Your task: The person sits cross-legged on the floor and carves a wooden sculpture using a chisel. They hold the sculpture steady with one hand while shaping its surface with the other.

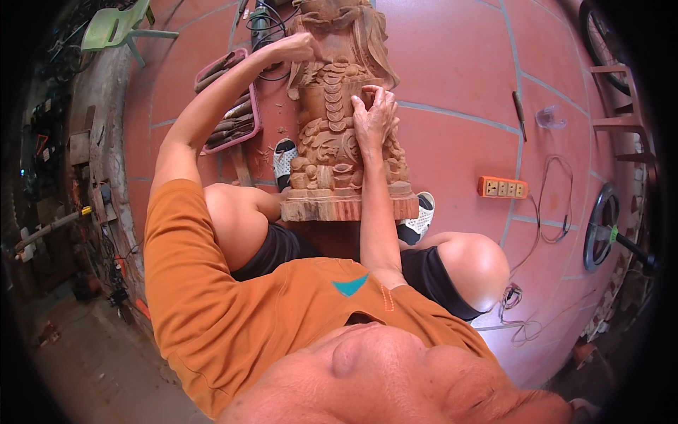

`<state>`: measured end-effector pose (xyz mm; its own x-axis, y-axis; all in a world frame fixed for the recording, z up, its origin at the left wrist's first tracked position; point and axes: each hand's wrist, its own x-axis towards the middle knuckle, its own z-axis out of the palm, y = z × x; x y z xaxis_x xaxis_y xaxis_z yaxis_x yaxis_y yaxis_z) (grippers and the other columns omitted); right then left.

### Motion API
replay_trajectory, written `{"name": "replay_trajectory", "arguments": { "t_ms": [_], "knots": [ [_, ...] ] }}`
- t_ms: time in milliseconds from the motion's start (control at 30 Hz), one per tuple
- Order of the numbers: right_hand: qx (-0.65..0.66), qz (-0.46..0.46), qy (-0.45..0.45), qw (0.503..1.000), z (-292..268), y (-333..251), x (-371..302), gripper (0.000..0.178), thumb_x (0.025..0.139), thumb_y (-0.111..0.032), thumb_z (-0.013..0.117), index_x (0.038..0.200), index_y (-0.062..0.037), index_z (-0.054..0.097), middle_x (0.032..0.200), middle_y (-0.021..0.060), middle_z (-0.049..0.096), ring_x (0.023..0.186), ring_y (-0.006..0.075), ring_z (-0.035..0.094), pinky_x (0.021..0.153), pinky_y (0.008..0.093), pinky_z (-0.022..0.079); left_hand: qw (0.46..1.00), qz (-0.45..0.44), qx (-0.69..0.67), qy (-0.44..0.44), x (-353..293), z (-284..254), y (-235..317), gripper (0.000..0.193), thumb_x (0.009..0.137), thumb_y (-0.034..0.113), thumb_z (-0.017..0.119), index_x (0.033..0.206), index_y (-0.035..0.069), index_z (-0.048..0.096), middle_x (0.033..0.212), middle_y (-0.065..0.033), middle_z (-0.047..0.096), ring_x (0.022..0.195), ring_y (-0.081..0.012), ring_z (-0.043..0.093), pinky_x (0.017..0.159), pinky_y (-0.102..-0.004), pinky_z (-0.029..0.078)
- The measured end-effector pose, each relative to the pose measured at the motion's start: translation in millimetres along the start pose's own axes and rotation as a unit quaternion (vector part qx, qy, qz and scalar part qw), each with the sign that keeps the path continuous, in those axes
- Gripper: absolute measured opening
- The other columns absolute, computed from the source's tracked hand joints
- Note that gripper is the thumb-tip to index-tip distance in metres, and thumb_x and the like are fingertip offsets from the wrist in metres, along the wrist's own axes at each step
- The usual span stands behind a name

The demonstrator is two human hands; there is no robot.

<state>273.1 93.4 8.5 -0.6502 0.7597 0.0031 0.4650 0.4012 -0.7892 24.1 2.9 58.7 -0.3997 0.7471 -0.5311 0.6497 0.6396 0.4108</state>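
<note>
In the head view, the wood carving (332,166) is occupying the space between the person's knees. The left hand (298,48) is curling over its upper part; whether it is gripping anything, I cannot tell. The right hand (376,119) is touching its right side loosely, thumb and forefinger parted. Toward the tiled floor's (452,145) left edge, a pink tray (255,99) is holding tools (240,116).

Got just one wood carving (335,106), two hands (376,119), two white shoes (419,220), plus one each of pink basket (257,119), orange power strip (502,187), clear cup (551,117) and green chair (109,30).
</note>
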Motion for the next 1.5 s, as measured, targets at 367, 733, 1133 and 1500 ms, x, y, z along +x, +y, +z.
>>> {"name": "replay_trajectory", "arguments": {
  "t_ms": [367,733,1133,1500],
  "knots": [
    [0.011,-0.008,-0.009,1.0,0.1,-3.1,-3.8,0.033,0.074,-0.025,0.075,0.103,-0.0194,0.059,0.106,0.0014,0.054,0.108,0.0224,0.051,0.089,0.0468,0.037,0.98,-0.044,0.063,0.181,17.0,-21.3,-27.8,0.026,0.077,0.021,0.058,0.095,0.011,0.074,0.086,-0.0136,0.07,0.084,-0.0274,0.069,0.075,-0.0389,0.054],
    [0.003,-0.017,0.004,1.0,2.2,-5.3,-4.3,0.031,0.075,-0.025,0.074,0.103,-0.0188,0.061,0.105,0.0019,0.054,0.106,0.0227,0.051,0.088,0.0465,0.038,0.981,-0.024,0.113,0.155,12.5,20.2,-40.4,0.024,0.077,0.019,0.059,0.093,0.008,0.073,0.089,-0.0175,0.069,0.088,-0.0336,0.067,0.077,-0.0432,0.053],
    [0.028,-0.015,-0.019,0.999,3.6,-7.6,-7.9,0.032,0.075,-0.024,0.075,0.101,-0.0183,0.059,0.108,0.0032,0.053,0.111,0.0249,0.049,0.09,0.0497,0.035,0.936,0.001,0.091,0.339,33.9,24.0,-58.9,0.02,0.081,0.019,0.058,0.09,0.008,0.071,0.087,-0.0171,0.069,0.082,-0.0361,0.067,0.072,-0.0451,0.054],
    [0.016,-0.015,0.01,1.0,2.1,1.2,-2.8,0.031,0.076,-0.025,0.072,0.103,-0.0178,0.06,0.106,0.0034,0.054,0.107,0.0243,0.051,0.088,0.0478,0.037,0.98,-0.006,0.079,0.181,9.7,5.7,-3.4,0.018,0.077,0.017,0.064,0.09,0.008,0.073,0.086,-0.0161,0.069,0.084,-0.0333,0.067,0.076,-0.0418,0.053]
  ]
}}
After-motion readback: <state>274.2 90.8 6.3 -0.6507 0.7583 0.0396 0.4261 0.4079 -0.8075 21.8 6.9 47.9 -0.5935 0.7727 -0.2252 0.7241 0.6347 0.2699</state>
